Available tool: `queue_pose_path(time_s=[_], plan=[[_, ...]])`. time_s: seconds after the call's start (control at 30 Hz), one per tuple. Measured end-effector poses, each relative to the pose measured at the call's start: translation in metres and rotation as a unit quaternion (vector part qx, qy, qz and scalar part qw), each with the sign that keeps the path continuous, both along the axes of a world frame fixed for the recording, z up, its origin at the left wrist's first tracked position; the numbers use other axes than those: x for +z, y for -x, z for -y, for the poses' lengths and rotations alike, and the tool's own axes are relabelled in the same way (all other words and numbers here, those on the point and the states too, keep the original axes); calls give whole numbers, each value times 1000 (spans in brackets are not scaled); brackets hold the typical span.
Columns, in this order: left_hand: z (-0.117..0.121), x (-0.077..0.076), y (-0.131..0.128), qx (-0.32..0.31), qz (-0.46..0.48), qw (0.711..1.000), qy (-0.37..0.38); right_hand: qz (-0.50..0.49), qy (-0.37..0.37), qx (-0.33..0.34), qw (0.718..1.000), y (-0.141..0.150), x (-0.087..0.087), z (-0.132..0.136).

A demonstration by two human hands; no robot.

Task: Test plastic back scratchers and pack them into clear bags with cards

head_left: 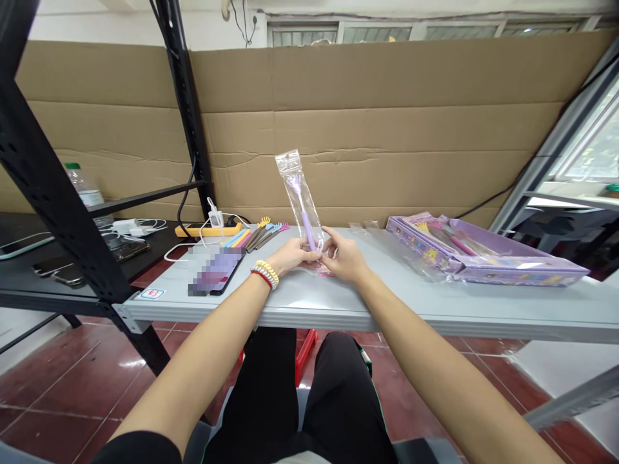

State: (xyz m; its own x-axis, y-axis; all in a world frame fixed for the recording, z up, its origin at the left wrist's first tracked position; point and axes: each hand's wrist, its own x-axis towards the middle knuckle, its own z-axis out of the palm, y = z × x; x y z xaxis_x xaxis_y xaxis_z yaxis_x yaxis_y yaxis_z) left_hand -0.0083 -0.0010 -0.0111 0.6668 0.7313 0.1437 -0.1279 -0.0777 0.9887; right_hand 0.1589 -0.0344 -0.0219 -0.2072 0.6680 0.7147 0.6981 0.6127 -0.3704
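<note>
- Bag of clear plastic (308,205), with a purple rod (306,222) inside, is held nearly upright, tilted slightly, above the middle of the gray table (411,304).
- Its lower end is gripped by the left hand (293,256), thumb and fingers almost closed.
- By the right hand (343,256), the same end is pinched between thumb and curled fingers.
- On the table's left part, a phone (220,270) and several colored rods (255,238) with claw-shaped ends are laid; a yellow power strip (194,230) is set at its far left corner.
- On the table's right part, a purple box (522,269) is placed, bagged pieces (454,238) lying in it.
- Behind the table, cardboard (358,129) is stood; below it, red floor tiles (91,370) are seen.
- At the table's near left corner, a sticker (153,294) is stuck, its print too small to be read.
</note>
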Motion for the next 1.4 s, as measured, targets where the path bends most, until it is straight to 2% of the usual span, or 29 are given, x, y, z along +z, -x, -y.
queue_pose_path(time_s=[0.1,0.17,0.33,0.43,0.6,0.73,0.8,0.87,0.93,0.97,1.1,1.17,1.3,1.4], plan=[[1,1,0,19,-41,998,-31,12,23,1,1000,0,-1,-1],[2,3,0,35,-29,998,-54,19,28,-4,999,1,-2,-3],[-2,9,-2,114,150,981,-50,33,13,-16,999,2,-3,-4],[-4,9,-1,134,127,982,-42,42,20,-7,999,2,-3,-3],[-6,5,-2,115,82,987,-78,48,52,13,997,5,-1,-2],[-7,5,-2,132,85,987,-44,-4,76,22,997,4,2,3],[-7,7,-1,144,92,985,-13,-72,100,59,991,1,5,5],[-7,8,2,159,102,982,15,-134,150,134,970,-4,7,7],[-8,10,4,175,117,977,35,-143,193,197,950,-8,8,7],[-8,10,5,182,121,975,40,-125,193,207,951,-9,8,6],[-9,9,4,189,105,976,36,-24,71,138,988,-6,4,1],[-7,8,2,190,89,978,18,-7,24,108,994,-4,2,-2],[-4,6,0,178,53,982,-25,-22,25,102,994,-3,2,-4],[-2,6,0,121,39,992,-23,-44,55,73,995,-3,3,-4]])
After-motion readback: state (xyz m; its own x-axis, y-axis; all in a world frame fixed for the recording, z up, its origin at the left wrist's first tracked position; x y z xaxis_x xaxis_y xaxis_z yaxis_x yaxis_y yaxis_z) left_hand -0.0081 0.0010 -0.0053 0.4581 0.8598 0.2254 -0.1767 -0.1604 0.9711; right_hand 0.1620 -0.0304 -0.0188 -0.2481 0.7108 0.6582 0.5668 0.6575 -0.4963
